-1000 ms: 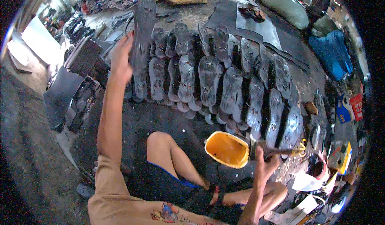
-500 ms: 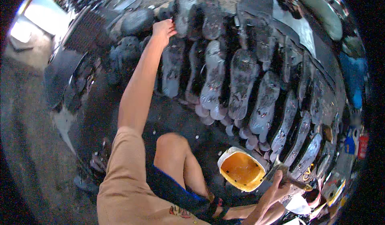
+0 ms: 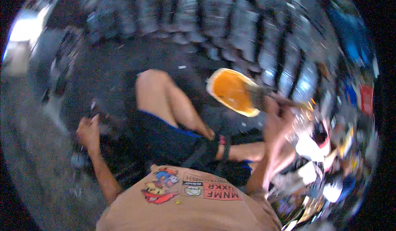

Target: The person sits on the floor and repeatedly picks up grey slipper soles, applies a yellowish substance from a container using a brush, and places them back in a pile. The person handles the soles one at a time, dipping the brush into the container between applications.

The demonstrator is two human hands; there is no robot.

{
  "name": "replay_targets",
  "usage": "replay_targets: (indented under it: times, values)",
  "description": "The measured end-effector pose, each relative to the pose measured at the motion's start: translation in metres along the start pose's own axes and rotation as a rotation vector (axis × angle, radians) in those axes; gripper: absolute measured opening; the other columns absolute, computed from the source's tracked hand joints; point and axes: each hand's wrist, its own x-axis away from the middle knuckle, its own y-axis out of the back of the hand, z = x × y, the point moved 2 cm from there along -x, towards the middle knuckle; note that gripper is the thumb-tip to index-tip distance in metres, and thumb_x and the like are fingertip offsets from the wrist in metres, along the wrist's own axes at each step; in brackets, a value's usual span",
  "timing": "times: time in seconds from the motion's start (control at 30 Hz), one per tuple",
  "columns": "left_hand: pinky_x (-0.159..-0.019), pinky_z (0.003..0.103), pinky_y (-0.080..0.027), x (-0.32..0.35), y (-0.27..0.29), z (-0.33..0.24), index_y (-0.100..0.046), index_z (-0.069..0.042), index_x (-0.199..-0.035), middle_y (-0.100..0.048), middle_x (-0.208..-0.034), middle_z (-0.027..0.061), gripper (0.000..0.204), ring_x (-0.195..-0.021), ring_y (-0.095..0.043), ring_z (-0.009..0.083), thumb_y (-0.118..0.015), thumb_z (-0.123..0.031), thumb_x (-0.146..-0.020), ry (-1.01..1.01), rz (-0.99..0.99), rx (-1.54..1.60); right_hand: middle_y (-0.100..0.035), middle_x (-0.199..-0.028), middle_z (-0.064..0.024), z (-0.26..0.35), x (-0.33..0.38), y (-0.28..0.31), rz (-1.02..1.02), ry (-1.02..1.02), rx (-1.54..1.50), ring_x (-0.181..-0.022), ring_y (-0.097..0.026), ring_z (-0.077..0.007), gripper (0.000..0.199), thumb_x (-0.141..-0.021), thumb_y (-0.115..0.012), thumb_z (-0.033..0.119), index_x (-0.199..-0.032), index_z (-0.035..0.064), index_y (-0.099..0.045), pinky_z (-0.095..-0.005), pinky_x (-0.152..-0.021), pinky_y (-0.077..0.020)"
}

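Note:
My right hand (image 3: 280,112) is closed round the handle of a flat brush (image 3: 258,96). Its dark head overlaps the right side of a cut-open white tub (image 3: 211,84) coated inside with orange-yellow glue-like stuff (image 3: 227,90). Low at the left, my left hand (image 3: 88,134) has its fingers curled, thumb uppermost, beside some dark, pale-edged pieces (image 3: 94,107). Motion blur hides what those fingers hold, if anything. Across the far side stand rows of grey, glossy shoe soles (image 3: 239,25), smeared by the head's movement.
My bent knee (image 3: 154,84) rises between the left hand and the tub. Behind it spreads a dark ground surface (image 3: 119,66). To the right lie cluttered pale wraps (image 3: 309,148), a red thing (image 3: 366,99) and a blue one (image 3: 350,37).
The view has swung down, so the soles and tub appear higher. My left hand has come back from the far soles to the low left. My right hand still grips the brush by the tub.

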Motion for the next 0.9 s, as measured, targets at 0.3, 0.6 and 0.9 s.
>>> replay_targets:
  times: [0.3, 0.6, 0.9]
  values:
    - [-0.091, 0.045, -0.053, -0.034, -0.06, 0.115, -0.066, -0.003, -0.116, -0.068, -0.115, 0.0124, 0.035, -0.109, -0.065, 0.0287, -0.077, -0.013, -0.085, 0.074, 0.086, 0.407, -0.076, -0.092, -0.0108, -0.054, 0.013, -0.028, -0.013, 0.415, 0.215, -0.077, -0.07, -0.0196, 0.016, -0.09, -0.079, 0.015, -0.099, 0.0029, -0.077, -0.0333, -0.073, -0.0547]
    - [-0.116, 0.044, -0.038, 0.108, 0.04, -0.183, -0.053, -0.007, -0.133, -0.048, -0.148, 0.0131, 0.051, -0.137, -0.046, 0.0282, -0.06, 0.007, -0.084, -0.629, 0.525, 0.854, -0.064, -0.08, -0.0098, -0.078, 0.012, 0.035, -0.192, 0.068, 0.035, -0.075, -0.056, -0.0133, 0.024, -0.097, -0.068, 0.02, -0.097, -0.0026, -0.062, -0.0349, -0.068, -0.0485]
    - [-0.103, 0.043, -0.047, 0.082, -0.012, -0.136, -0.051, -0.006, -0.141, -0.054, -0.141, 0.0099, 0.048, -0.122, -0.057, 0.0287, -0.068, -0.011, -0.096, 0.181, 0.542, 1.341, -0.07, -0.092, -0.003, -0.098, 0.035, 0.063, -0.286, -0.218, -0.739, -0.082, -0.059, -0.0116, 0.021, -0.099, -0.068, 0.022, -0.104, 0.0014, -0.072, -0.0313, -0.073, -0.0502]
